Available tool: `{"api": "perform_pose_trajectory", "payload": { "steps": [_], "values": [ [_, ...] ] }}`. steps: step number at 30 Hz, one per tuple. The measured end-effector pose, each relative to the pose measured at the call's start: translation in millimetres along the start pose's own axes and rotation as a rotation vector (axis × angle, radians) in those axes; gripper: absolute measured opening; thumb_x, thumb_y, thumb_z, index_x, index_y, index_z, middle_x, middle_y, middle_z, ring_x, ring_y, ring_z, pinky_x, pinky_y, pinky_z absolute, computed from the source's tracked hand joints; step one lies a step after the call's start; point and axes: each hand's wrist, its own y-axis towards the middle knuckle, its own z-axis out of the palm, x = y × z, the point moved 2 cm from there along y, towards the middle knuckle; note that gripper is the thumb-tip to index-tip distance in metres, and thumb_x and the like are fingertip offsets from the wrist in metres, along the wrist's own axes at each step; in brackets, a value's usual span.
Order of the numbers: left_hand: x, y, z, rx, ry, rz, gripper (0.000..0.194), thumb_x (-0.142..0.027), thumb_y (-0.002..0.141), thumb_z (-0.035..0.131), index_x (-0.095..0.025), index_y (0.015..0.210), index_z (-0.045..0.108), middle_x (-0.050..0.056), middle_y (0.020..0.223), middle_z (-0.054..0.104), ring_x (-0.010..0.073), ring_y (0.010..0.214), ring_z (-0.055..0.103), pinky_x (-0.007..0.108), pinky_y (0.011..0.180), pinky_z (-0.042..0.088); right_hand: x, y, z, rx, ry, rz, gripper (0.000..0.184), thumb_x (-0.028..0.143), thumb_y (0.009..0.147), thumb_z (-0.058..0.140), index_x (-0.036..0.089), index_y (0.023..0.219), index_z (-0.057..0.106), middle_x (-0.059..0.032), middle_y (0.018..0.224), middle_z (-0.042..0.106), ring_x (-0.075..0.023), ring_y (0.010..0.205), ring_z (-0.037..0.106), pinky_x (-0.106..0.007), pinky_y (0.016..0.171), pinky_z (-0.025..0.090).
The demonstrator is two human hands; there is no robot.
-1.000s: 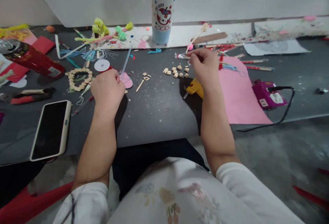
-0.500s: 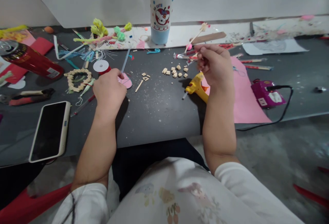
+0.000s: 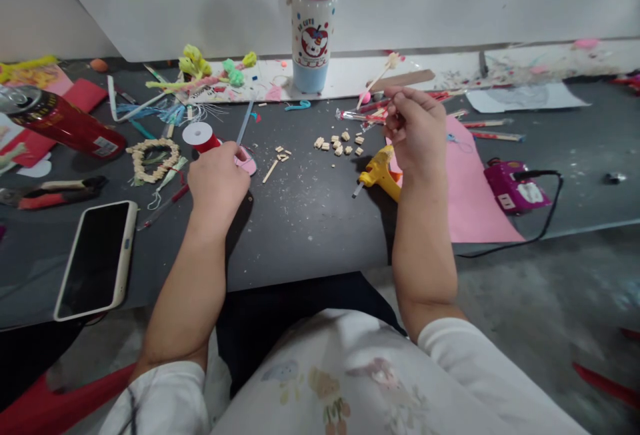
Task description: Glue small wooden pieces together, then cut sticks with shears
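Smooth white board (image 3: 425, 2) spans the top of the frame behind a dark, matte table (image 3: 310, 235) dusted with pale crumbs. Flat pink paper (image 3: 475, 202) lies right of centre, partly behind the right forearm. A round, glossy bottle (image 3: 311, 35) stands upright at top centre; a shiny red can (image 3: 75, 125) is at left. The slab-like phone (image 3: 95, 255) lies lower left, near the front edge.

The left hand (image 3: 219, 178) is curled, knuckles up, its fingertips at a smooth, rounded pink piece (image 3: 247, 163); I cannot tell whether it grips it. The right hand (image 3: 416, 130) is raised, its thumb and forefinger nearly together, the others bent; any hold is unclear. Beside its wrist lies a yellow plastic glue gun (image 3: 379, 174).

Left of centre are a knobbly ring (image 3: 154, 158) and a red spool (image 3: 201, 136). Small, blocky wood bits (image 3: 339, 144) sit mid-table between the hands. Open room runs between the forearms to the front edge.
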Motion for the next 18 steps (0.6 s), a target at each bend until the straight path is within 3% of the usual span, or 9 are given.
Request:
{"api": "perform_pose_trajectory", "payload": {
  "steps": [7,11,15,18],
  "values": [
    [-3,0,-0.7,0.030,-0.010,-0.033,0.029,-0.019,0.082,0.050,-0.026,0.103,0.068,0.010,0.098,0.072,0.0295,0.096,0.066,0.040,0.083,0.048,-9,4,2,-0.070,-0.078,-0.019,0.047,0.059,0.094,0.038,0.028,0.109,0.070,-0.0078,0.084,0.068,-0.0216,0.069,0.065,-0.038,0.056,0.050],
    [-4,-1,-0.8,0.034,-0.010,-0.025,0.028,-0.019,0.082,0.051,-0.026,0.103,0.068,0.009,0.099,0.073,0.0293,0.096,0.065,0.039,0.083,0.047,-4,2,6,-0.119,-0.328,-0.044,0.035,0.038,0.097,0.040,0.022,0.099,0.071,-0.0106,0.090,0.070,-0.0255,0.084,0.067,-0.045,0.076,0.053],
    [-6,-2,-0.9,0.035,-0.021,0.010,0.028,-0.019,0.082,0.050,-0.027,0.101,0.068,0.010,0.098,0.073,0.0308,0.097,0.065,0.040,0.083,0.047,2,-2,13,0.021,-0.655,-0.092,0.024,0.015,0.089,0.048,0.016,0.094,0.071,-0.0165,0.103,0.070,-0.0320,0.106,0.062,-0.053,0.098,0.044],
    [-6,-3,-0.2,0.041,-0.038,0.018,0.027,-0.020,0.082,0.050,-0.027,0.100,0.068,0.009,0.099,0.073,0.0303,0.096,0.065,0.039,0.082,0.046,-4,-3,21,0.105,-0.755,-0.137,0.022,0.012,0.087,0.049,0.014,0.086,0.071,-0.0181,0.102,0.068,-0.0355,0.111,0.058,-0.058,0.098,0.041]
  ]
}}
